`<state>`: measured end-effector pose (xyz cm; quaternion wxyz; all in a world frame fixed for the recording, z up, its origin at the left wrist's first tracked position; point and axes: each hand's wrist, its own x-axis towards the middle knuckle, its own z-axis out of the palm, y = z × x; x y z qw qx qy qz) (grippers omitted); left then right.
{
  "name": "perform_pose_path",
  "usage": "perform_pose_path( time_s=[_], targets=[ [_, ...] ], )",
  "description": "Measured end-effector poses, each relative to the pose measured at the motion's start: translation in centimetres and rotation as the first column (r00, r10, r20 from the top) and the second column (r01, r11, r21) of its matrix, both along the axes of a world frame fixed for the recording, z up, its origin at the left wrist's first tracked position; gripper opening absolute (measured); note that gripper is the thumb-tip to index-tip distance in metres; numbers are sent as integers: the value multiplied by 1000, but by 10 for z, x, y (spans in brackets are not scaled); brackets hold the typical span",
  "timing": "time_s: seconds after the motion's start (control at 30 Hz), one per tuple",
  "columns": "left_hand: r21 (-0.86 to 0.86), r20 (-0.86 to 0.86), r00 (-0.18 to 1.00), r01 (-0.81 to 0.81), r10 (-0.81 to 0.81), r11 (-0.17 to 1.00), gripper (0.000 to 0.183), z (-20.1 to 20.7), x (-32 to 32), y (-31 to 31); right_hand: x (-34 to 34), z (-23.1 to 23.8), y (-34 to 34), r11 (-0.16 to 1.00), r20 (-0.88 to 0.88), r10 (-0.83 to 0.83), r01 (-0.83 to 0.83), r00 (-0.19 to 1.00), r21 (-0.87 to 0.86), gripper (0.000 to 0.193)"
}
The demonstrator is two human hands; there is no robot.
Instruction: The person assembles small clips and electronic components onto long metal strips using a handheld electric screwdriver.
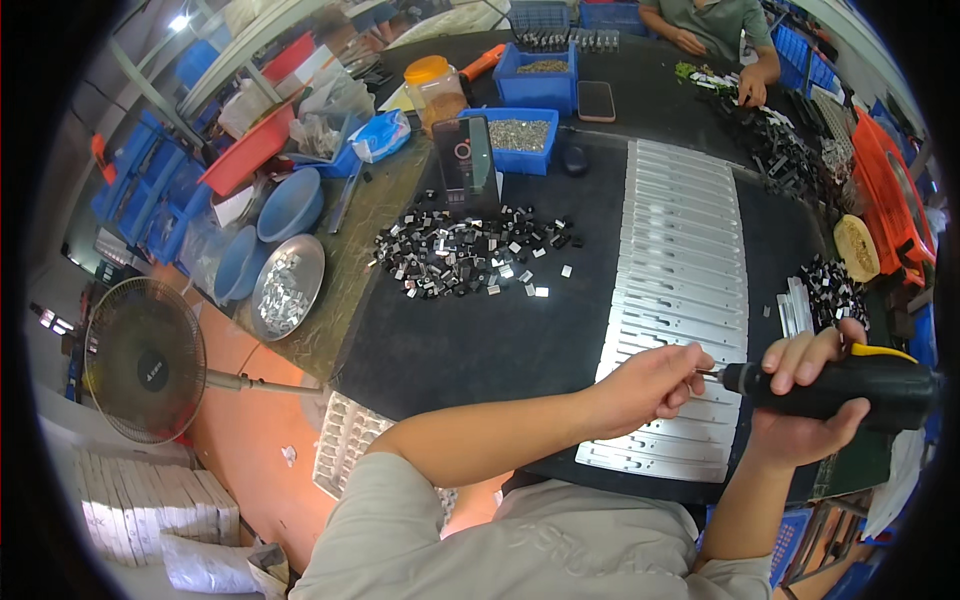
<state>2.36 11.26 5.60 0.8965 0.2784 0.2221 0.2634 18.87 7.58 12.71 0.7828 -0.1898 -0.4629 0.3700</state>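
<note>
My right hand (797, 436) is wrapped round a black electric screwdriver (868, 390) with a yellow part on top, its bit pointing left. At the bit's tip the fingers of my left hand (650, 388) are pinched together. Whatever they may hold there is too small to make out. Beneath both hands lies a long row of silver metal strips (682, 260), side by side on the black table mat (480, 345). A heap of small black and silver pieces (455, 250) is spread out left of the strips.
Behind the heap stands a phone (466, 165), with a blue bin of small parts (520, 140) beyond it. A metal bowl (290, 287) holds silver pieces at the left. Black parts (832, 292) lie at the right. Another person's hand (752, 86) works across the table. A fan (145, 360) stands left.
</note>
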Motion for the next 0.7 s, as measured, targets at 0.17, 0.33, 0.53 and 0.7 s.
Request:
perform_pose_path(
  time_s=[0.17, 0.33, 0.53, 0.7],
  targets=[
    [26, -246, 954, -168, 169, 985, 37, 2, -1, 12, 22, 23, 3, 996, 91, -54, 60, 994, -68, 91],
    [-22, -117, 967, -229, 225, 973, 36, -10, -6, 19, 30, 12, 29, 984, 254, -154, 171, 955, -47, 75],
    [-28, -102, 975, -204, 200, 979, 23, -15, 1, 16, 36, -12, 36, 969, 222, -148, 186, 964, -165, 50],
    [-28, -104, 974, -203, 199, 979, 21, -17, 0, 15, 34, -23, 43, 939, 331, -129, 223, 935, -261, 60]
  ],
)
